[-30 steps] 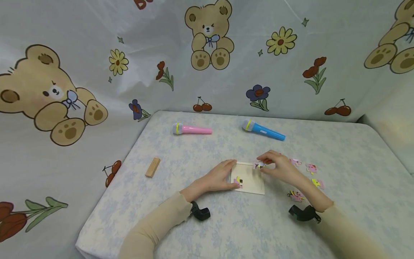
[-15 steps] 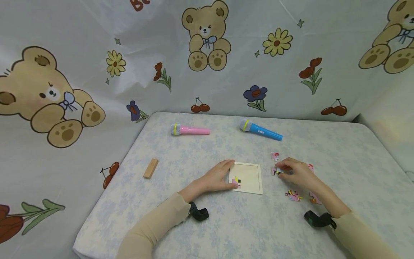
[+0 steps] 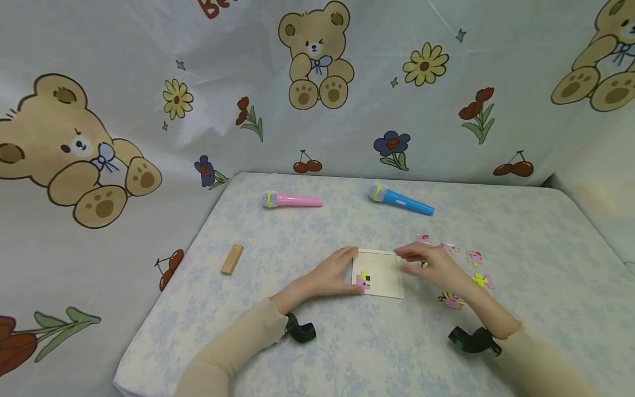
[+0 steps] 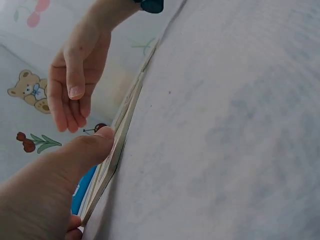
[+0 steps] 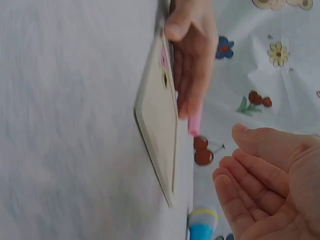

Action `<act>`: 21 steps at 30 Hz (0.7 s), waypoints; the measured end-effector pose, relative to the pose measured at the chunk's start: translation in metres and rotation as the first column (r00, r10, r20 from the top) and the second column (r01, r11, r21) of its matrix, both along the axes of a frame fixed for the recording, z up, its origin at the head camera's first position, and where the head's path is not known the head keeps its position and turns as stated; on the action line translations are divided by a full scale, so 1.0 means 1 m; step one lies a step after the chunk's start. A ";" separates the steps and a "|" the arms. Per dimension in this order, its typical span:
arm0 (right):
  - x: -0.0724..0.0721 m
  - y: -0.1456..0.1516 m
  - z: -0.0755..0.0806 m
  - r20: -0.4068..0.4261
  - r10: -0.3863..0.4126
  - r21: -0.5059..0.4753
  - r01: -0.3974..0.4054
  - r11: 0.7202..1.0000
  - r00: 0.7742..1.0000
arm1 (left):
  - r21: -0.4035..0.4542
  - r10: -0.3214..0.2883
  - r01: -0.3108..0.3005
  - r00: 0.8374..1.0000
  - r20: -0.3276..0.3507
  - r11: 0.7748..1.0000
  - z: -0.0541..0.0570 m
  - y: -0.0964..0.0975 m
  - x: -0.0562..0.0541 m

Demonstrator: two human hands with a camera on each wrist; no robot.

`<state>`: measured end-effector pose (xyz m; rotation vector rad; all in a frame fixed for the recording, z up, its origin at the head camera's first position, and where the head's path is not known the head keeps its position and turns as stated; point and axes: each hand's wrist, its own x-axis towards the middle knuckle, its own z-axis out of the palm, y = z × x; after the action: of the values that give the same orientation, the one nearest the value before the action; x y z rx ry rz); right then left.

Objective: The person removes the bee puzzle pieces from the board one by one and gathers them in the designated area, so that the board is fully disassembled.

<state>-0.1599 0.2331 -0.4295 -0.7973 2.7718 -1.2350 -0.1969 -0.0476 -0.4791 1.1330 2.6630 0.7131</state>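
Note:
A cream square puzzle tray (image 3: 386, 275) lies on the table, with one pink-and-yellow puzzle piece (image 3: 363, 282) in its near left corner. My left hand (image 3: 324, 275) holds the tray's left side, thumb near that corner and fingers at the far one. In the left wrist view, the thumb (image 4: 95, 146) lies over the tray's edge. My right hand (image 3: 431, 267) hovers by the tray's right rim, its fingers loosely bent and nothing between them, as the right wrist view also shows. Beneath it, a puzzle piece (image 3: 424, 264) is mostly hidden.
More loose puzzle pieces lie right of the tray, among them a pink one (image 3: 474, 257) and a yellow-and-pink one (image 3: 482, 280). A pink microphone (image 3: 297, 200) and a blue microphone (image 3: 407, 202) lie farther back. At left is a small wooden block (image 3: 231, 259).
My right hand carried a puzzle piece from over the tray to the loose ones at right, let go of it, and came back empty to the tray's right rim. My left hand stayed at the tray.

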 end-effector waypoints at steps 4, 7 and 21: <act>0.007 -0.032 -0.007 0.037 0.103 -0.028 -0.102 0.994 0.994 | 0.017 -0.011 0.011 1.000 -0.004 1.000 -0.001 -0.003 0.001; 0.009 -0.048 -0.013 0.037 0.130 -0.004 -0.130 0.991 0.991 | 0.030 -0.029 0.029 0.999 -0.014 0.999 0.000 -0.005 0.000; 0.007 -0.064 -0.022 0.057 0.167 -0.025 -0.166 0.986 0.984 | 0.041 -0.045 0.045 0.999 -0.012 0.998 0.001 -0.006 0.001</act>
<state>-0.1526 0.1687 -0.4514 -0.9562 2.5897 -1.2364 -0.1961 -0.0534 -0.4783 1.2068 2.6342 0.7586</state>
